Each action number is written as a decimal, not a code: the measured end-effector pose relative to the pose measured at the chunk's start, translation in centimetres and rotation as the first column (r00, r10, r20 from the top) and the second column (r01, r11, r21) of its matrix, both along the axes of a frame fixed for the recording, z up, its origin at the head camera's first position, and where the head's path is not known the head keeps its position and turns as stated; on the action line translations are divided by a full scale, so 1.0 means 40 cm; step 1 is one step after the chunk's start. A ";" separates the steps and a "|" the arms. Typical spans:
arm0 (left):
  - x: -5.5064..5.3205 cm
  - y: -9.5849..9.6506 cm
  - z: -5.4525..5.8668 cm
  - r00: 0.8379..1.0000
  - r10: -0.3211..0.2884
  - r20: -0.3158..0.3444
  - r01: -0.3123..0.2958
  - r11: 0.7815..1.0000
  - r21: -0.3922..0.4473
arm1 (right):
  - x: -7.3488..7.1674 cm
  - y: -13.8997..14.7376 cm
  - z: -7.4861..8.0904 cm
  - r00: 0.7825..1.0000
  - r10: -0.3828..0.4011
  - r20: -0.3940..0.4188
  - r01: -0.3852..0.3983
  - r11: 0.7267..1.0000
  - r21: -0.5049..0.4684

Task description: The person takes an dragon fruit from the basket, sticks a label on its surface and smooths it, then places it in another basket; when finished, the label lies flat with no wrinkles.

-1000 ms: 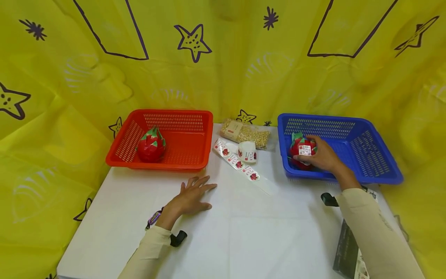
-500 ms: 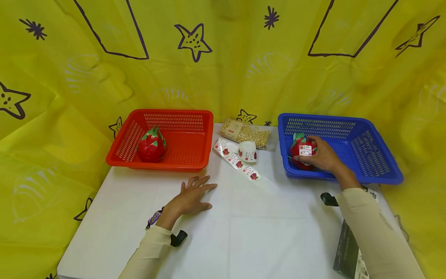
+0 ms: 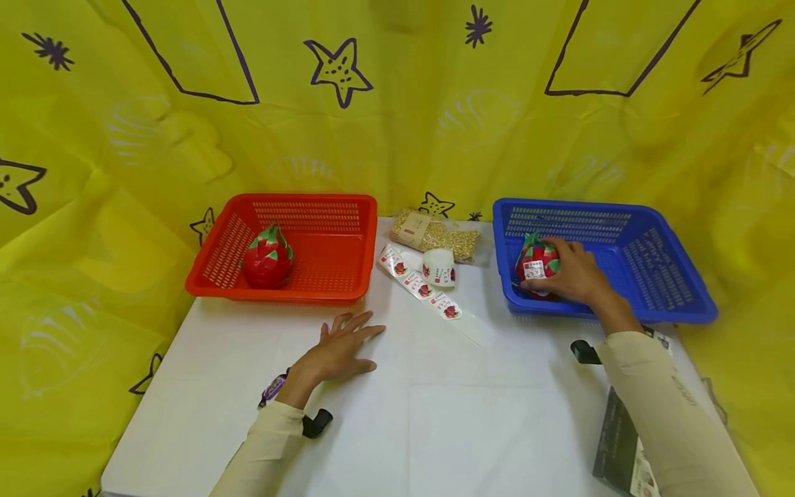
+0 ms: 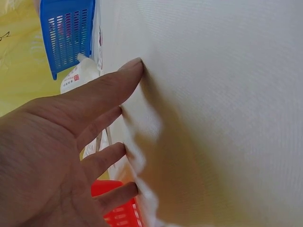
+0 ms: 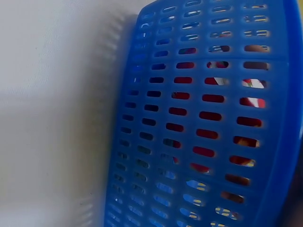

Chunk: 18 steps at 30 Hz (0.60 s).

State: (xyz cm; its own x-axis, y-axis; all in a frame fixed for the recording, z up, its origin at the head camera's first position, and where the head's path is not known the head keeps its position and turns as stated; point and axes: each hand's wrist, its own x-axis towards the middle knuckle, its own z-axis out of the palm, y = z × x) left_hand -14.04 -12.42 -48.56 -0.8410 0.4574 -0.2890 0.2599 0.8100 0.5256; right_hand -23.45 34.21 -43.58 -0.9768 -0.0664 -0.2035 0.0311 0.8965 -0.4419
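Note:
In the head view my right hand (image 3: 574, 275) reaches into the blue basket (image 3: 667, 266) and grips a red dragon fruit (image 3: 539, 257) with green tips. A white label (image 3: 534, 270) faces up on this fruit, beside my thumb. Through the slots in the right wrist view, red patches of the dragon fruit (image 5: 204, 133) show behind the basket wall. My left hand (image 3: 338, 353) rests on the white table with its fingers spread, holding nothing. The left wrist view shows the fingertips (image 4: 131, 64) at the tabletop. Another dragon fruit (image 3: 268, 259) sits in the red basket (image 3: 335, 266).
Between the baskets lie a bag of yellow kernels (image 3: 435, 235), a roll of stickers (image 3: 439, 268) and a sticker strip (image 3: 424, 288) unrolled from it. A dark box (image 3: 621, 442) lies partly under the right sleeve. A patterned yellow cloth (image 3: 397, 124) hangs behind the table.
My right hand has turned the dragon fruit slightly, and its label has shifted a little left. The head view has shifted slightly. My left hand stays where it was.

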 end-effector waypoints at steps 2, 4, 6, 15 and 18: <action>-0.001 0.001 0.000 1.000 0.003 -0.001 -0.003 1.000 0.003 | 0.002 0.001 0.002 1.000 0.015 -0.007 -0.015 1.000 0.000; -0.001 0.002 0.000 1.000 0.004 0.001 -0.005 1.000 0.007 | 0.004 0.001 0.003 1.000 0.026 -0.008 -0.026 1.000 -0.002; -0.001 0.003 -0.001 1.000 0.002 0.001 -0.002 1.000 0.008 | 0.007 0.002 0.004 1.000 0.029 -0.011 -0.029 1.000 -0.008; 0.002 0.003 0.003 1.000 0.006 0.003 -0.006 1.000 0.006 | 0.014 0.002 0.006 0.999 0.013 -0.040 -0.014 0.999 -0.032; 0.002 0.004 0.006 1.000 0.009 0.005 -0.009 1.000 0.008 | 0.017 0.000 0.007 0.999 0.004 -0.052 -0.006 0.999 -0.033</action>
